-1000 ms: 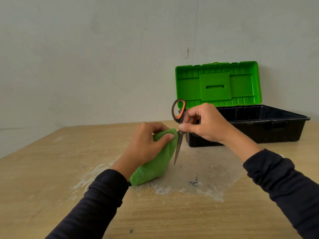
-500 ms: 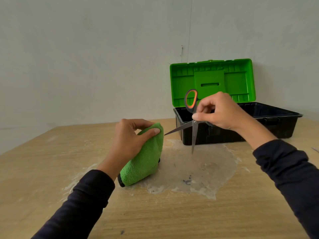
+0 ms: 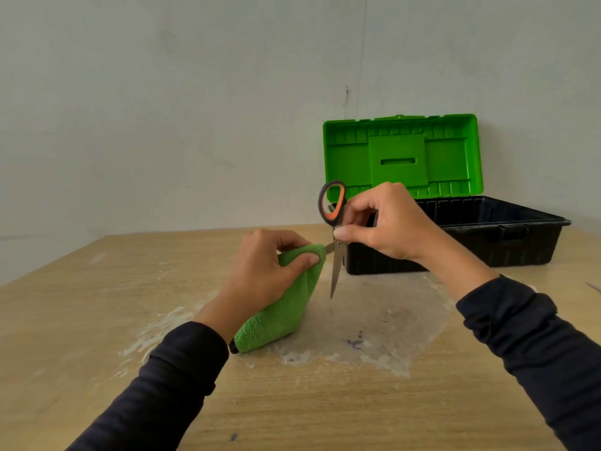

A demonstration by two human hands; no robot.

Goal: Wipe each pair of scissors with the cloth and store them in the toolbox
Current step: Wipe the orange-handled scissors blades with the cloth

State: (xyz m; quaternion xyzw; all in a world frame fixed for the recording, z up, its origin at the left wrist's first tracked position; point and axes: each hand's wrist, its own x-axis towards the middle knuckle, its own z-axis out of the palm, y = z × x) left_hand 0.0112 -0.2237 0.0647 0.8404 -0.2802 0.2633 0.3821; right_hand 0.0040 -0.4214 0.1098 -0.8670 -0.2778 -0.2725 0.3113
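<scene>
At mid-frame the right hand [image 3: 387,222] grips the scissors [image 3: 335,242] by the handles, blades parted: one points down over the table [image 3: 97,320], the other runs into the cloth [image 3: 286,304], which the left hand [image 3: 266,271] pinches round it, thumb pressed on top. If the handles squeeze shut, I'd say that thumb could get nicked; a hard pull could slice the cloth or slip the grip. The toolbox [image 3: 487,242] stands open behind, at right, so the lowered tip might catch its rim going in.

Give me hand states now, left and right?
Left hand: closed, gripping the green cloth.
Right hand: closed, fingers holding the scissors by the handles.
</scene>
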